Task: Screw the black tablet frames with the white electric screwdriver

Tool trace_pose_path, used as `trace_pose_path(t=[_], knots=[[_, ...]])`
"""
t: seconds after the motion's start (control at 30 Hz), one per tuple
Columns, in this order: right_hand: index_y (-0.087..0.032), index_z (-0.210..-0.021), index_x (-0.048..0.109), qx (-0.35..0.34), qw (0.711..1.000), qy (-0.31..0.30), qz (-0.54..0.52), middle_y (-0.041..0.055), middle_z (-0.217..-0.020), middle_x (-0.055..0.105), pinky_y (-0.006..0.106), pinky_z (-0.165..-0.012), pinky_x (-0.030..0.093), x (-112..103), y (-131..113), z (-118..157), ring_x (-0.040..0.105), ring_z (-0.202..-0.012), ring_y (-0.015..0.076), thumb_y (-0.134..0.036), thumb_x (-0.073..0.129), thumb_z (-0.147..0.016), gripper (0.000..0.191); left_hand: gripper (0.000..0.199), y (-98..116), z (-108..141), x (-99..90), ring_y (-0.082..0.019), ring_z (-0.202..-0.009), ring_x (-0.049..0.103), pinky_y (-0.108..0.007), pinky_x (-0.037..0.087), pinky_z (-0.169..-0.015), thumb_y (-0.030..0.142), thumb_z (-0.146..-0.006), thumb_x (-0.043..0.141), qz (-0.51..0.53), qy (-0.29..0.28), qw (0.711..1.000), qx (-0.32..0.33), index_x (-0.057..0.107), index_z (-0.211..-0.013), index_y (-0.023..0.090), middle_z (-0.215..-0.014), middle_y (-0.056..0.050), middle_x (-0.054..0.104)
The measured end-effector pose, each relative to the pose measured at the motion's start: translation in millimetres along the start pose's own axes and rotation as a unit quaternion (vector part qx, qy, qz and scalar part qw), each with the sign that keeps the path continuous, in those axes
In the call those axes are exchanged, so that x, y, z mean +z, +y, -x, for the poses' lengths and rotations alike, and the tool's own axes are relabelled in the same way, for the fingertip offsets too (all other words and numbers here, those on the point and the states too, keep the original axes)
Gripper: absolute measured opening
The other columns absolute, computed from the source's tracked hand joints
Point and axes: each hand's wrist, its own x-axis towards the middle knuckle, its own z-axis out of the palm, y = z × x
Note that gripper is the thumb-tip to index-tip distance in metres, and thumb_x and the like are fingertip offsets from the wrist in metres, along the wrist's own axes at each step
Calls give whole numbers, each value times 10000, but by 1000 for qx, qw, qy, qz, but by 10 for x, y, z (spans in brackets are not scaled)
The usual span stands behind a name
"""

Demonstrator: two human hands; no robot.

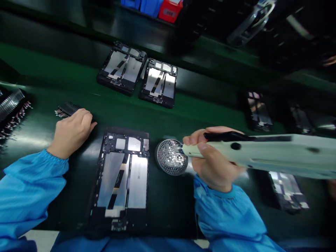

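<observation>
My right hand (214,159) is wrapped around a pale green electric screwdriver (244,151) with a black lever along its side. Its metal tip reaches over a round silver screw dish (172,157) full of small holes. My left hand (74,127) is closed, fingers curled at the end of a small stack of black parts with thin wire leads (68,109); its fingertips are hidden. Between my hands lies an opened tablet (138,182), its inside facing up, with silver battery panels and a dark ribbon cable.
Two more opened tablets (123,68) lie further back on the green bench. Other tablets (259,110) sit blurred at the right. A larger pile of black wired parts (12,108) is at the far left. Blue bins and a red bin (170,10) stand at the back.
</observation>
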Motion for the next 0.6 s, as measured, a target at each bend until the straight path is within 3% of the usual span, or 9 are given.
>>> trace_pose_path(t=[0.17, 0.4, 0.6], knots=[[-235, -880, 666, -48, 998, 29, 1, -27, -649, 539, 335, -559, 506, -27, -154, -36, 562, -596, 145, -133, 705, -698, 212, 230, -66, 2, 23, -282, -973, 684, -334, 492, -661, 285, -1011, 425, 14, 13, 1000, 2, 619, -940, 183, -1084, -127, 694], [-222, -835, 684, -28, 997, 59, -31, -18, -647, 568, 369, -599, 529, -32, -220, -28, 586, -592, 162, -102, 720, -667, 209, 258, -153, -2, 57, -307, -993, 699, -346, 515, -673, 330, -1004, 436, 43, -1, 999, -1, 629, -947, 169, -1114, -165, 705], [-242, -904, 695, -39, 998, 56, 16, -11, -702, 588, 408, -668, 564, -145, -152, -43, 620, -657, 184, -134, 736, -724, 214, 273, -186, -65, 12, -287, -982, 714, -369, 565, -772, 313, -962, 441, 89, 24, 995, -38, 657, -954, 146, -1097, -175, 722]])
